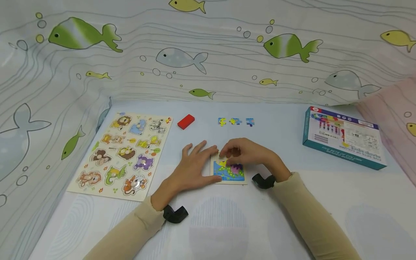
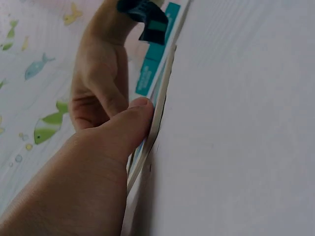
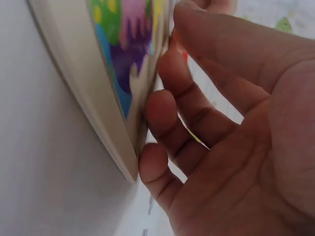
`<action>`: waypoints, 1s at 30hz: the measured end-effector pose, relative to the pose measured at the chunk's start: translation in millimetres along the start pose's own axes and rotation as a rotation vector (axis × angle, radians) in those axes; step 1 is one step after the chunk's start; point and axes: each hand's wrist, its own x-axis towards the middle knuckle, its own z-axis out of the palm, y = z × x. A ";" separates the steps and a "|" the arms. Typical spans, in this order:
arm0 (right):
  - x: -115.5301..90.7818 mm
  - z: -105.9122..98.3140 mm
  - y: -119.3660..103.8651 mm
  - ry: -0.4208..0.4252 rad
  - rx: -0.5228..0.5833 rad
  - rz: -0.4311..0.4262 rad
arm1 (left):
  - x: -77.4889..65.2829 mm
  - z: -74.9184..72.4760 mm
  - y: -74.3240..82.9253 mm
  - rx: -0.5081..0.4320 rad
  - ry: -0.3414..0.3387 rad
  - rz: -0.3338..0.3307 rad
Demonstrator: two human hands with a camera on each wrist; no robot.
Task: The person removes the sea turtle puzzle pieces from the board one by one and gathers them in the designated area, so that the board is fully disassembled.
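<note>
A small square jigsaw puzzle (image 1: 238,177) with a colourful picture and a pale frame lies on the table. My left hand (image 1: 195,168) spreads its fingers at the puzzle's left side, the thumb resting on its lower left edge. In the left wrist view that thumb (image 2: 130,125) presses on the board's rim (image 2: 160,108). My right hand (image 1: 248,151) bends over the puzzle's upper part. The right wrist view has its fingertips (image 3: 160,110) touching the board's edge; whether thumb and index finger pinch a piece is hidden. Three loose jigsaw pieces (image 1: 235,121) lie in a row behind.
A red block (image 1: 186,122) lies behind my left hand. On the left is a large animal peg board (image 1: 159,144) with several animal figures. A teal-edged box (image 1: 344,137) sits at the back right. A fish-patterned curtain (image 1: 227,39) rises behind the table.
</note>
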 end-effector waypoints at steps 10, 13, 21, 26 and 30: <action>1.0 5.0 -10.4 -0.029 -0.169 -0.027 | 2.3 -0.9 0.2 0.062 -0.010 -0.027; 1.1 6.9 -11.5 -0.036 -0.205 -0.024 | 1.9 -0.9 0.1 0.052 -0.008 -0.031; 3.0 12.3 -11.9 -0.052 -0.252 -0.025 | -0.2 -0.1 0.6 0.032 -0.030 -0.053; 2.5 12.9 -13.1 -0.051 -0.269 -0.032 | 0.1 0.5 0.6 0.025 -0.027 -0.049; 2.2 12.7 -13.0 -0.052 -0.259 -0.024 | 0.5 0.6 0.4 0.018 -0.027 -0.043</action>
